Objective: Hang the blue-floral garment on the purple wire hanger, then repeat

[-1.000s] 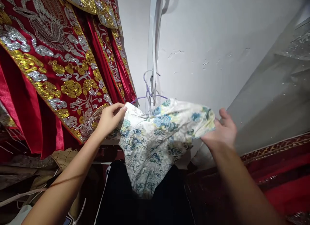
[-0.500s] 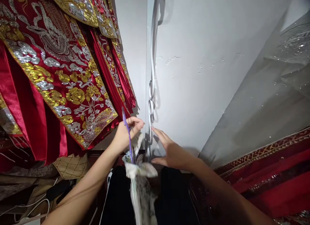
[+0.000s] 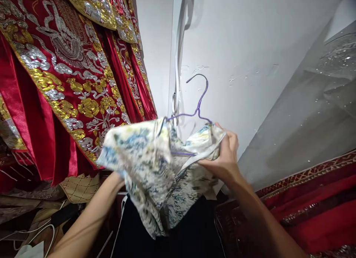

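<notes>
Garment [image 3: 155, 176], white with blue floral print, on purple wire hanger [image 3: 198, 106], held up mid-frame before white wall [image 3: 250, 46]. Right hand [image 3: 222, 159] fingers clamped on fabric at hanger's right shoulder. Left hand hidden under bunched cloth, finger state cannot tell. Red embroidered robes [image 3: 69, 83] hanging just left. Hook free, touching nothing.

You have a floral garment [image 3: 155, 169] of smooth cloth with a faint satin sheen, on a thin purple coated wire hanger [image 3: 198, 102]. Beside you hang glossy red robes [image 3: 55, 83], rough with metallic gold and silver embroidery. The wall [image 3: 244, 46] is matt, slightly scuffed.
</notes>
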A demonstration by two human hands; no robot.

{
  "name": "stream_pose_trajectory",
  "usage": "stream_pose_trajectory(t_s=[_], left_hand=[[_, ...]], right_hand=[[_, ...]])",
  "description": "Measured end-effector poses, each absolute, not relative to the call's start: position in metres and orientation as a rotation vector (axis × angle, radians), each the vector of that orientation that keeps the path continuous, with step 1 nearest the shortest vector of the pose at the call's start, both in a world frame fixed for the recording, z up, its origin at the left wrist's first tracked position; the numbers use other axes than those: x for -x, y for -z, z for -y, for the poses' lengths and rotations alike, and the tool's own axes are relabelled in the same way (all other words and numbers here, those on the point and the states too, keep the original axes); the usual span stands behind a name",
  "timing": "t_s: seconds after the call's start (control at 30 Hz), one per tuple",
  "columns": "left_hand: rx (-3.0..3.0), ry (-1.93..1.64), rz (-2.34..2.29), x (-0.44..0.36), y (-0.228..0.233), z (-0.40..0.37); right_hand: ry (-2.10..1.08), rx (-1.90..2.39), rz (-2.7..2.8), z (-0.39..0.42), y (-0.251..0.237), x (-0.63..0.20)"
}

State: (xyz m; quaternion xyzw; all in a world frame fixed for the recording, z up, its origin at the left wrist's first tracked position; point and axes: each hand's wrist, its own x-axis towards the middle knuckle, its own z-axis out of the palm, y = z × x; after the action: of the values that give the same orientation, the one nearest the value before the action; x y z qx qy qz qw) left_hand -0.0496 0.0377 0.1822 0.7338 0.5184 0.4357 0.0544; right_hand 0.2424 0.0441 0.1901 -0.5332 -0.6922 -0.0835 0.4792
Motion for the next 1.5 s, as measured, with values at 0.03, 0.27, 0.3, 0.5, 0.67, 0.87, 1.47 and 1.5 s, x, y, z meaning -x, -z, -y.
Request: stream_pose_trajectory(t_s=[0.03, 0.27, 0.3, 0.5, 0.67, 0.87, 1.47, 1.5], left_hand=[[-2.026, -1.318, -1.441, 0.056, -0.167, -0.033], [-1.018, -1.068, -1.094, 0.052, -0.086, 0.011], [-0.997, -1.075, -1.113, 0.046, -0.081, 0.016], [-0.62, -1.196, -1.035, 0.018, -0.06, 0.05], [-0.486, -1.154, -1.092, 0.013, -0.045, 0.064], [-0.555, -1.168, -1.129, 0.011, -0.054, 0.064], [-0.576, -1.228, -1.225, -0.002, -0.041, 0.072], [-0.613, -1.294, -1.271, -0.002, -0.037, 0.068]], right_hand=[[0.228, 1.366, 1.678, -0.046, -0.198, -0.249], [0.26, 1.3, 1.896, -0.054, -0.235, -0.248], [0.207, 1.232, 1.955, -0.05, -0.235, -0.244], [-0.098, 0.856, 1.648, -0.005, -0.166, -0.213], [-0.651, 1.045, 1.115, 0.035, -0.061, -0.172], [-1.246, 1.096, 1.525, 0.037, -0.07, -0.167], [-1.212, 1.116, 1.296, 0.038, -0.053, -0.166], [-1.202, 1.118, 1.269, 0.036, -0.051, -0.167]])
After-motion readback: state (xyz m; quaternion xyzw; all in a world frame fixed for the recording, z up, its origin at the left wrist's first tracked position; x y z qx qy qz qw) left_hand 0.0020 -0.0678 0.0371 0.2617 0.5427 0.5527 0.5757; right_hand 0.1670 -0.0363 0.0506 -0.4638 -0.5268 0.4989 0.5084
